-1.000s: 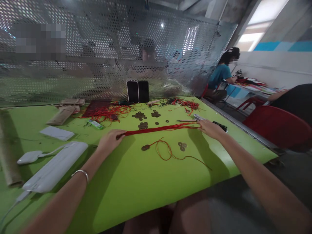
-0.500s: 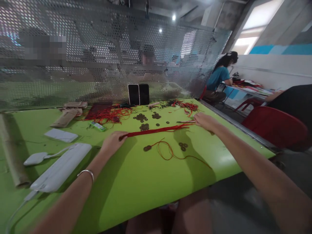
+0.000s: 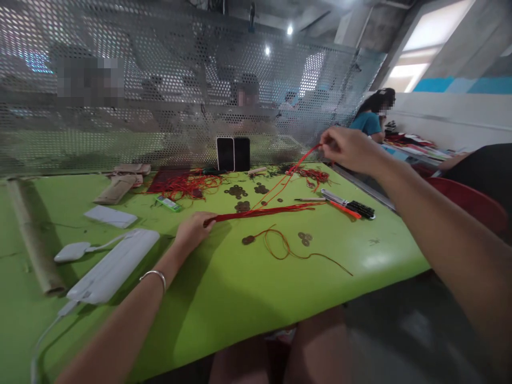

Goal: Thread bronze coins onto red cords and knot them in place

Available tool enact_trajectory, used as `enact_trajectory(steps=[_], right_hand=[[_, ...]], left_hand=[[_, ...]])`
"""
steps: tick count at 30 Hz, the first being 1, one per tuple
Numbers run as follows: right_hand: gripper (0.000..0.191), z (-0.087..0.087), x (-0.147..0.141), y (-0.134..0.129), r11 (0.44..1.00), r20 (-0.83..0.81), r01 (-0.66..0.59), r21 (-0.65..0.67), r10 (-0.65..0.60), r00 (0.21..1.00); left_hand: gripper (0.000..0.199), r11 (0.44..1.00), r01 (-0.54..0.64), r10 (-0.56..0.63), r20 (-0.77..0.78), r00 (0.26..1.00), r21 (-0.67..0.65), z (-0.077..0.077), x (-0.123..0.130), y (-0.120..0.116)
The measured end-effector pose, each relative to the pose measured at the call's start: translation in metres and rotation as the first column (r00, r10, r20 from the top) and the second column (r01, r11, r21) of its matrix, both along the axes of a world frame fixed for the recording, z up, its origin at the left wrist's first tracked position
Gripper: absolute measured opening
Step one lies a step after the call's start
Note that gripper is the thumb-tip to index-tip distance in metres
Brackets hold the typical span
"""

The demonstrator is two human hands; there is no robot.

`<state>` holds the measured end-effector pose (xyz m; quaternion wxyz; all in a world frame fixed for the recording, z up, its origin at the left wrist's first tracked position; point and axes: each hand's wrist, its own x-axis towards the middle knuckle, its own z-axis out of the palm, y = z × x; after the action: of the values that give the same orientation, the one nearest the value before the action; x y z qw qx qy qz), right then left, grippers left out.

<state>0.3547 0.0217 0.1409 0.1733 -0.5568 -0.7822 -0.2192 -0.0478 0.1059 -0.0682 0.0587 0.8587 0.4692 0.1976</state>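
My left hand (image 3: 195, 230) grips one end of a bundle of red cords (image 3: 268, 211) lying across the green table. Raised above the table's right side, my right hand (image 3: 340, 146) pinches red strands (image 3: 298, 166) that slant up from the bundle. In front of the bundle, dark round coins (image 3: 248, 240) are joined to a looped thin cord (image 3: 286, 248). More loose coins (image 3: 305, 238) lie to its right. Behind the bundle sit small piles of coins (image 3: 236, 191).
A white power strip (image 3: 114, 266), a bamboo tube (image 3: 36, 240) and a green packet (image 3: 167, 203) lie left. Pens and a cutter (image 3: 348, 205) lie right. Two phones (image 3: 233, 154) lean against a perforated screen (image 3: 160, 117). A person in blue (image 3: 367, 124) sits beyond.
My right hand has risen from the table, drawing red strands up out of the bundle and uncovering the pens and cutter. The view has shifted slightly; my left hand still holds the bundle's end.
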Motion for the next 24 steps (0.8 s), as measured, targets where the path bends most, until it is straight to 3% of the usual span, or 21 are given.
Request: enact_trajectory(steps=[5, 12, 17, 24], right_hand=[[0.008, 0.04, -0.033, -0.006, 0.986, -0.055, -0.08, 0.143, 0.088, 0.995], [0.009, 0.081, -0.07, -0.023, 0.974, -0.05, -0.094, 0.206, 0.106, 0.993], [0.013, 0.088, -0.075, -0.036, 0.982, 0.049, -0.025, 0.186, 0.016, 0.999], [0.023, 0.087, -0.065, -0.045, 0.984, 0.048, 0.067, 0.166, -0.076, 0.996]], left_hand=[[0.033, 1.0, 0.003, -0.003, 0.013, 1.0, 0.002, -0.003, -0.001, 0.002], [0.032, 0.999, -0.023, 0.022, 0.032, 0.999, 0.027, -0.009, 0.0, 0.003], [0.033, 1.0, -0.006, 0.006, 0.025, 1.0, 0.01, -0.004, 0.002, 0.001], [0.05, 1.0, 0.011, -0.012, -0.01, 1.0, -0.015, 0.008, 0.003, -0.006]])
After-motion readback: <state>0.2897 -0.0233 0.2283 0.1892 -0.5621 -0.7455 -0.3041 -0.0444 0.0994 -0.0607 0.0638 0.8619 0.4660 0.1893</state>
